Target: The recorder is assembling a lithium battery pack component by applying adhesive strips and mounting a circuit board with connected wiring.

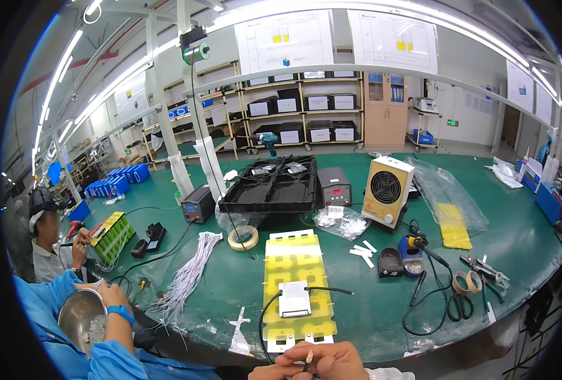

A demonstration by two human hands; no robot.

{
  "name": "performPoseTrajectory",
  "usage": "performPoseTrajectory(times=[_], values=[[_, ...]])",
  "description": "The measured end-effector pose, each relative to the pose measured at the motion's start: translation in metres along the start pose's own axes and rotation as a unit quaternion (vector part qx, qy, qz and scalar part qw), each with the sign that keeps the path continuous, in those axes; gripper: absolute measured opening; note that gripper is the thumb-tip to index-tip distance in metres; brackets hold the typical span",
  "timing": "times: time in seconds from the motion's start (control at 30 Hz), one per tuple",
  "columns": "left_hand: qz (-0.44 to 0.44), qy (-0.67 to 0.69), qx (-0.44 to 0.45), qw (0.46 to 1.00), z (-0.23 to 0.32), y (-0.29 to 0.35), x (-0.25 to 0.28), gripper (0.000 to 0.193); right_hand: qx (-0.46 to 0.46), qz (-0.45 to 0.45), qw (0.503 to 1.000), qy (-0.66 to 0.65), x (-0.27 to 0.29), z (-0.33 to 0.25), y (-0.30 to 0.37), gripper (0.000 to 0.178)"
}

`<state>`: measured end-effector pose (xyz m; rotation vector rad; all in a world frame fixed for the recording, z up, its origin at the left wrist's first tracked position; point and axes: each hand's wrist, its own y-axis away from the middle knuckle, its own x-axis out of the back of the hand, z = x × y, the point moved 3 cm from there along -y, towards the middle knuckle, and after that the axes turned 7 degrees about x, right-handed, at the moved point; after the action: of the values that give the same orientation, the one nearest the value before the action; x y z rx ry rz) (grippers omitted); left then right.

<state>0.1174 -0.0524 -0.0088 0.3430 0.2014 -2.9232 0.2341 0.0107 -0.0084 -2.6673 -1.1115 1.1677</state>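
Observation:
At the lower edge, my right hand [339, 362] is closed, pinching a small dark piece with a cream tip [309, 356], perhaps a cable end. My left hand [265, 373] is closed against the same spot, its fingers partly cut off by the frame. Just beyond them lies a yellow panel [296, 272] with cut-outs and white end strips. On it sits a white flat box [294, 299] with black cables on both sides. The left black cable [261, 323] runs down toward my hands; its end is hidden.
Left, a co-worker in blue holds a metal bowl [72, 316]; another handles a green-yellow battery pack [111, 237]. White wires [189, 272], a tape roll [243, 237], black tray [271, 190] and fan unit [387, 190] stand around. Right lie a soldering iron [429, 250], scissors [460, 306] and pliers [493, 288].

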Motion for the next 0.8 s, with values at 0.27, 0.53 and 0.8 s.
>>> performPoseTrajectory(times=[0.27,0.53,0.8], values=[[-0.003,-0.048,-0.026,0.998,-0.008,-0.006,-0.009,0.017,0.092,-0.006,0.995,0.042,0.008,-0.001,0.002,0.032],[-0.023,-0.171,-0.182,0.968,0.005,0.002,0.005,0.01,0.06,-0.054,0.996,-0.048,0.001,0.001,-0.002,0.027],[-0.024,-0.197,-0.169,0.965,0.003,-0.003,0.0,0.013,0.098,-0.089,0.991,0.017,0.018,-0.008,-0.001,0.027]])
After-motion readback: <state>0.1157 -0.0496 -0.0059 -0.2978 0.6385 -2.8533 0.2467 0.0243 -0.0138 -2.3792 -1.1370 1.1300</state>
